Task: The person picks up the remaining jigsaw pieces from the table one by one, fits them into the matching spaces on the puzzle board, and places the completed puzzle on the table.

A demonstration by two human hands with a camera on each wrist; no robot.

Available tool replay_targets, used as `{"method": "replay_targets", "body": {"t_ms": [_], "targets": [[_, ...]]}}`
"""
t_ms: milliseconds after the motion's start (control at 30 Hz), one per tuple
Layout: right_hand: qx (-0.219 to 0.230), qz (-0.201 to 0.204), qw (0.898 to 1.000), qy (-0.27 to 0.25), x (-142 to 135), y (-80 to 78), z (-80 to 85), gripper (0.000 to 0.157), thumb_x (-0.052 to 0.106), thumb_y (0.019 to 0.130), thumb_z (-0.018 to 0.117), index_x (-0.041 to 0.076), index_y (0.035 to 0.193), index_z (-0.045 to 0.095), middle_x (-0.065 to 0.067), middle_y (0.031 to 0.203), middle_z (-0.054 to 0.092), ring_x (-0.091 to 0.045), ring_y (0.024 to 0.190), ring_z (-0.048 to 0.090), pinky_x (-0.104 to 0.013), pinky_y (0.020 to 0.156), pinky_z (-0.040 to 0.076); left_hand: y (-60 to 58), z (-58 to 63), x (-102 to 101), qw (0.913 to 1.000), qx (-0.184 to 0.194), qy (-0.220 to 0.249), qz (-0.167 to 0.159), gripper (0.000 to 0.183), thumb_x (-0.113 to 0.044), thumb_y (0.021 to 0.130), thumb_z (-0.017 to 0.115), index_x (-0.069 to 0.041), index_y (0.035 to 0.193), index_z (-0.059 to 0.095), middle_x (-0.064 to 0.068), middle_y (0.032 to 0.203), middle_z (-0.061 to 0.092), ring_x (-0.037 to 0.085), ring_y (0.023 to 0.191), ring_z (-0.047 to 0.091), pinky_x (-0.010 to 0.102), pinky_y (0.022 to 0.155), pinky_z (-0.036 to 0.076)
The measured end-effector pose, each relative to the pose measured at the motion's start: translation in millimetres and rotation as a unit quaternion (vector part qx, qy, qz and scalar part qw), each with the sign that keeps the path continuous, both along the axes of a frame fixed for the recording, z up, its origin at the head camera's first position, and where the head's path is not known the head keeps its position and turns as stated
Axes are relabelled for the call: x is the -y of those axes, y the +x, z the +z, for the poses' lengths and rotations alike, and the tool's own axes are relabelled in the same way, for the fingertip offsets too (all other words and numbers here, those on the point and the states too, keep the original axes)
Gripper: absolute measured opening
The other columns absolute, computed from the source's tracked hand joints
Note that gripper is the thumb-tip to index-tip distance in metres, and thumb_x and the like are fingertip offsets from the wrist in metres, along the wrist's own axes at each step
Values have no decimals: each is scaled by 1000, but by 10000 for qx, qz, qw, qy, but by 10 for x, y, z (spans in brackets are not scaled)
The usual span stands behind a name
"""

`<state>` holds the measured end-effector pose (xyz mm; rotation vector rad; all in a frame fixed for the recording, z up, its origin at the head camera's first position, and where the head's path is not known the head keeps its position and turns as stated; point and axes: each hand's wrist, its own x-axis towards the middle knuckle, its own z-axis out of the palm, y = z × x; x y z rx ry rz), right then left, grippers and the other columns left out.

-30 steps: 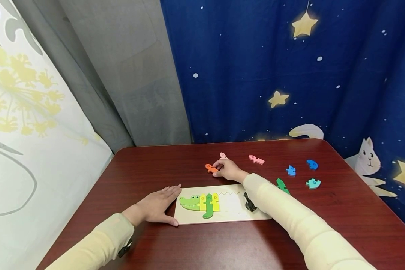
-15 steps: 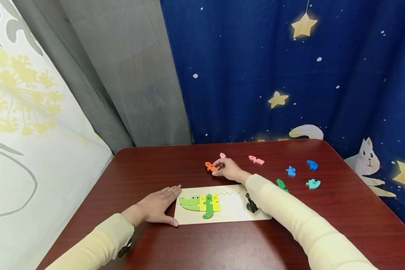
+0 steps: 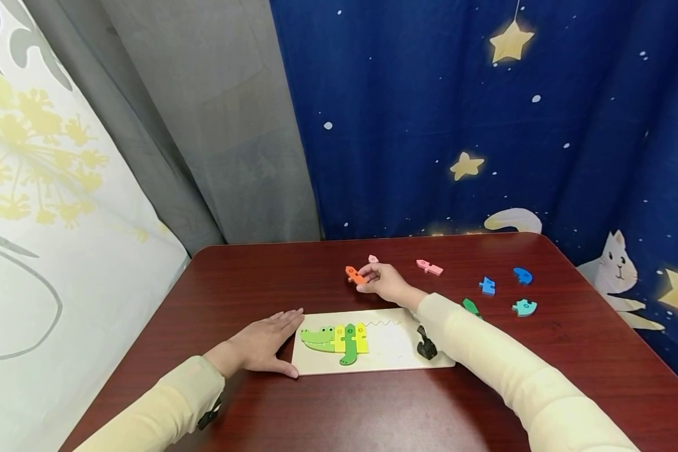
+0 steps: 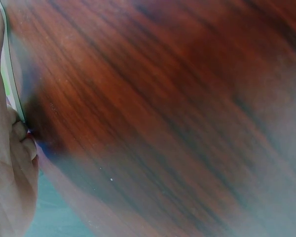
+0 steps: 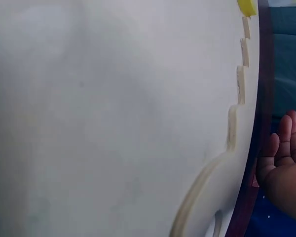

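Observation:
My right hand pinches an orange puzzle piece between thumb and fingers, behind the puzzle board. The pale wooden board lies flat, with a crocodile's green head, two yellow pieces and a green leg piece set in its left part; the recess to their right is bare. Fingers spread, my left hand rests at the board's left edge, thumb at the near corner. In the right wrist view the recess's stepped edge shows, and my right hand is partly cut off at the right.
Two pink pieces lie at the back, one partly behind my right hand. Two blue pieces, a teal piece and a green piece partly hidden by my right sleeve lie on the brown table.
The orange piece has come up slightly and shifted a little right in my right hand, turning somewhat. My left hand and the board have stayed put.

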<state>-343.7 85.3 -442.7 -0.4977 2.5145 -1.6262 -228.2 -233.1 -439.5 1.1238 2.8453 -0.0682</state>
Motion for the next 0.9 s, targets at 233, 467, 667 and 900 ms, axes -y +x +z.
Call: {"method": "replay_targets", "body": {"t_ms": [233,467,667,900], "targets": [[-16,-92,9996,-283,-32,56,44,31,4,80,80,0,108,67,-7,93,65,-19,86,58,-27,76,51,6,16,1,10000,4,-9,-5,116,-86,76,43,-1,153,24,11,159,21,27,144,23,41,114,26],[132,-251,9981,-548,-36,135,82,33,2,80,79,-1,109,66,-8,93,64,-20,86,58,-25,74,50,7,16,3,10000,-9,0,0,117,-87,75,43,-2,153,24,11,159,21,26,144,23,41,114,25],[177,-291,9973,-649,-56,193,103,31,2,81,78,-1,110,65,-8,95,63,-19,87,57,-24,72,50,10,14,5,10000,-47,-38,-30,118,-87,75,42,-2,154,23,10,159,20,25,144,22,39,115,24],[282,-330,9955,-847,-69,248,128,31,-1,82,76,-2,111,64,-10,94,63,-19,86,56,-21,70,51,14,3,8,9999,-68,64,-108,117,-85,75,45,0,153,26,13,158,23,27,143,25,42,114,27]]}}
